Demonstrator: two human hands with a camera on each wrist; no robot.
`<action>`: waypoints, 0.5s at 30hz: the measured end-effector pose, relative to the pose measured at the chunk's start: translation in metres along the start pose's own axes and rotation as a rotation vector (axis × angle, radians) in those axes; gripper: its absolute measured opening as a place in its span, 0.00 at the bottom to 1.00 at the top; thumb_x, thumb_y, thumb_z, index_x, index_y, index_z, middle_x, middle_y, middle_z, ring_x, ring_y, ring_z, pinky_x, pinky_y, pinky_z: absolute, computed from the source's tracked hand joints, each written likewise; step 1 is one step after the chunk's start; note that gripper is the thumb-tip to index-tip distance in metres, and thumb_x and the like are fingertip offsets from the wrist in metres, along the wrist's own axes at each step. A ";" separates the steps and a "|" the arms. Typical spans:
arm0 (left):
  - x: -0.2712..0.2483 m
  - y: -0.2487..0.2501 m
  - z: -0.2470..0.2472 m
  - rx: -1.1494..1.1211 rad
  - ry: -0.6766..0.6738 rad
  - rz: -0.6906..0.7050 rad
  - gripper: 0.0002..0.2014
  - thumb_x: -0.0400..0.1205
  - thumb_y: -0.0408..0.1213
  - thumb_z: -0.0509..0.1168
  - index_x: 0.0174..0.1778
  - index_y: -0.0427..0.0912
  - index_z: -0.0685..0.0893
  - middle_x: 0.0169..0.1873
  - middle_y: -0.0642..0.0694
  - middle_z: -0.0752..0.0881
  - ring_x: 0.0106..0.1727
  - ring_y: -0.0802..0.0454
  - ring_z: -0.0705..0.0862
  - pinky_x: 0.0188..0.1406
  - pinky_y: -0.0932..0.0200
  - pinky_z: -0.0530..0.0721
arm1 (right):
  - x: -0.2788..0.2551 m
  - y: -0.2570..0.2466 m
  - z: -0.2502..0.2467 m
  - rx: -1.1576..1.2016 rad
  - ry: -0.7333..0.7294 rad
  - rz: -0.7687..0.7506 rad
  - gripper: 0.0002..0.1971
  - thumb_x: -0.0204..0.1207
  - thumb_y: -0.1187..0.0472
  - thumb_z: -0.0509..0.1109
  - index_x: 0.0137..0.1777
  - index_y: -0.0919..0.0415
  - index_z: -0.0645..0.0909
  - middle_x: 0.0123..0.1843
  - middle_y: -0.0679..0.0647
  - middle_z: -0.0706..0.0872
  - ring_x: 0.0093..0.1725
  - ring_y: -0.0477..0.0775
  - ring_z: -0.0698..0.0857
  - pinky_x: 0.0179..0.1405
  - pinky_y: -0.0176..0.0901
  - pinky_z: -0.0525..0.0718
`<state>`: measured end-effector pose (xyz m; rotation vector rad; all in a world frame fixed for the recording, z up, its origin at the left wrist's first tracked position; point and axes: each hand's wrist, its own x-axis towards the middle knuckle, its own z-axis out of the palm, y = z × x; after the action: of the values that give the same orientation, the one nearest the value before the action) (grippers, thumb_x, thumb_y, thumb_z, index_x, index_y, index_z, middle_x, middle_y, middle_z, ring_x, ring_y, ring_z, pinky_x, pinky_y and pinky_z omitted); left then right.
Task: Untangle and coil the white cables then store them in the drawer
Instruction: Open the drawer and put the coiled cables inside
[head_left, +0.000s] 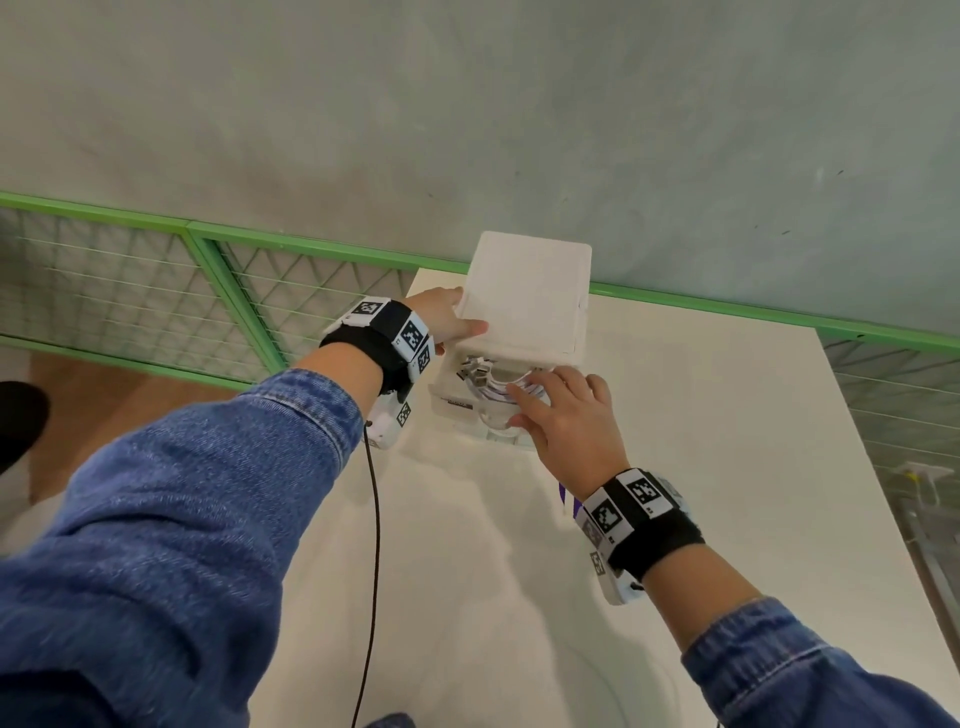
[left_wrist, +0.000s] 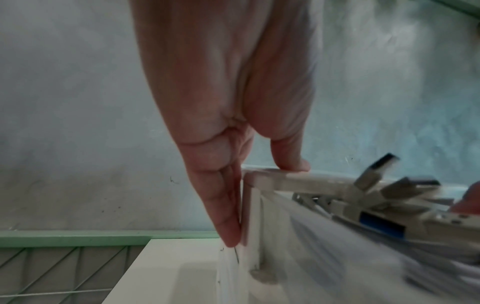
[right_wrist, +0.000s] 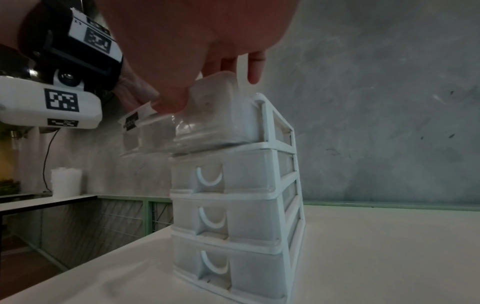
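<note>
A white drawer unit (head_left: 524, 296) stands at the table's far edge, its top drawer (head_left: 452, 400) pulled out toward me. Coiled white cables (head_left: 485, 387) with metal USB plugs (head_left: 475, 371) lie inside it. My left hand (head_left: 452, 319) braces the unit's left side with straight fingers, thumb on the top corner. The left wrist view shows those fingers (left_wrist: 226, 205) flat along the wall, with the plugs (left_wrist: 384, 183) sticking up beside them. My right hand (head_left: 561, 410) lies over the cables, fingers spread. In the right wrist view its thumb (right_wrist: 171, 100) presses on the drawer's front (right_wrist: 207, 123).
The unit (right_wrist: 249, 205) has three shut drawers below. The white table (head_left: 675, 441) stretches toward me and to the right. A green railing with wire mesh (head_left: 234, 244) runs behind it. A black wire (head_left: 374, 519) hangs from my left wrist. A stack of white cups (right_wrist: 66, 183) stands on another table.
</note>
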<state>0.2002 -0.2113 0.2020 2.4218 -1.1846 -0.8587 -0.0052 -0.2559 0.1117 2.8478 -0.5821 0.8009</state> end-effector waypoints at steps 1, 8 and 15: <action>0.000 0.000 0.000 -0.007 0.000 0.001 0.35 0.80 0.53 0.65 0.80 0.43 0.62 0.64 0.41 0.83 0.51 0.38 0.89 0.57 0.47 0.86 | 0.002 0.001 0.001 0.002 -0.002 0.006 0.13 0.75 0.49 0.64 0.55 0.49 0.84 0.53 0.50 0.87 0.55 0.57 0.80 0.51 0.51 0.73; 0.000 0.000 -0.001 0.041 -0.006 0.011 0.34 0.80 0.54 0.64 0.79 0.43 0.64 0.59 0.43 0.86 0.47 0.41 0.89 0.56 0.50 0.86 | 0.019 -0.001 0.004 0.111 0.009 0.075 0.08 0.64 0.62 0.77 0.45 0.56 0.88 0.43 0.56 0.84 0.43 0.60 0.83 0.43 0.47 0.80; 0.001 -0.001 -0.001 0.028 -0.004 0.017 0.35 0.81 0.53 0.64 0.80 0.41 0.62 0.65 0.43 0.82 0.52 0.40 0.88 0.57 0.48 0.85 | 0.035 0.002 -0.002 0.105 0.032 0.205 0.12 0.60 0.60 0.80 0.43 0.56 0.84 0.38 0.54 0.82 0.41 0.60 0.81 0.43 0.48 0.76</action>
<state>0.2017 -0.2116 0.2019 2.4297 -1.2256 -0.8475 0.0205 -0.2693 0.1316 2.8961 -0.8632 0.9323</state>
